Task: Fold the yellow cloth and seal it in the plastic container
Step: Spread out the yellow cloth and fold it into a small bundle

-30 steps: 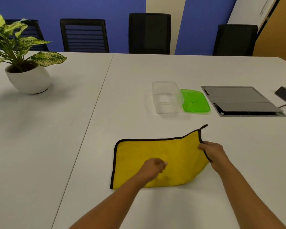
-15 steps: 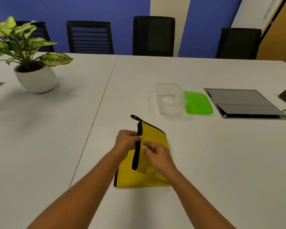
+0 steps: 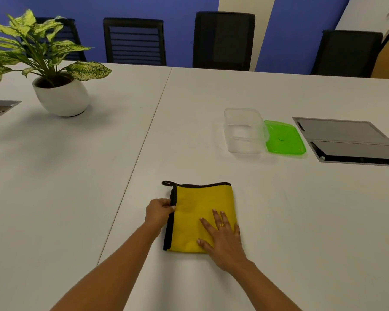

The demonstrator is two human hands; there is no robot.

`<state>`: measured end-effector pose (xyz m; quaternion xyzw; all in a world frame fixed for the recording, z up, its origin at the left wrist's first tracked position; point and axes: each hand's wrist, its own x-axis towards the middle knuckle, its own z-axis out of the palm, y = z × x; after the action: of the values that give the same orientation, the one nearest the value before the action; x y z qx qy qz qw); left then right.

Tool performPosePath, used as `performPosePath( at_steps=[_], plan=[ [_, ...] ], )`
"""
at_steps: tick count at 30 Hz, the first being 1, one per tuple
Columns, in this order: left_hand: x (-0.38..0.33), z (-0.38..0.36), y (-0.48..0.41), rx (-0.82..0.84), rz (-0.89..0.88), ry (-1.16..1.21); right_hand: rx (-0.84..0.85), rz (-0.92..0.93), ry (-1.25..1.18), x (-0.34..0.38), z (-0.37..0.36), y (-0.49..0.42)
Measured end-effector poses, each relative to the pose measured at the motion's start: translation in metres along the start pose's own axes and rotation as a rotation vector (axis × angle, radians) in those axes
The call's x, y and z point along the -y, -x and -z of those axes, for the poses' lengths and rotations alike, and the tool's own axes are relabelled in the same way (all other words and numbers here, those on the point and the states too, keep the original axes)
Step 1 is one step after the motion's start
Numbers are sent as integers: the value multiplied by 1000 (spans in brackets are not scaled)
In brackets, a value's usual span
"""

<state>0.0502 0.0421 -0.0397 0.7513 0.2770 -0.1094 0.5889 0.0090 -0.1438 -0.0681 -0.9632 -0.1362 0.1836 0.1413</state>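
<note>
The yellow cloth (image 3: 197,209) with black trim lies folded into a narrow rectangle on the white table (image 3: 301,221), a small black loop at its far left corner. My left hand (image 3: 158,212) pinches the cloth's black left edge. My right hand (image 3: 222,237) lies flat, fingers spread, pressing on the cloth's near right part. Farther back to the right stands the clear plastic container (image 3: 244,131), uncovered, with its green lid (image 3: 283,140) lying flat on the table just to its right.
A potted plant in a white pot (image 3: 61,95) stands at the far left. A grey cable hatch (image 3: 348,141) is set into the table right of the lid. Black chairs (image 3: 222,40) line the far edge. A seam (image 3: 142,153) divides the two tabletops.
The cloth's right side has been folded over to the left, halving its width. It now lies flat, with my right hand moved onto it and pressing down.
</note>
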Motion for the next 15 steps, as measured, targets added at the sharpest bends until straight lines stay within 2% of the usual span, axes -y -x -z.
performPosePath(
  at_steps=[6, 9, 15],
  plan=[
    [-5, 2, -5, -21, -95, -62, -16, -118, 116, 2, -12, -7],
    [0, 1, -5, -52, -86, -110, -65, -107, 150, 2, -14, -8],
    [3, -2, -6, -86, -51, -94, -23, -71, 201, -6, -14, -5]
  ],
)
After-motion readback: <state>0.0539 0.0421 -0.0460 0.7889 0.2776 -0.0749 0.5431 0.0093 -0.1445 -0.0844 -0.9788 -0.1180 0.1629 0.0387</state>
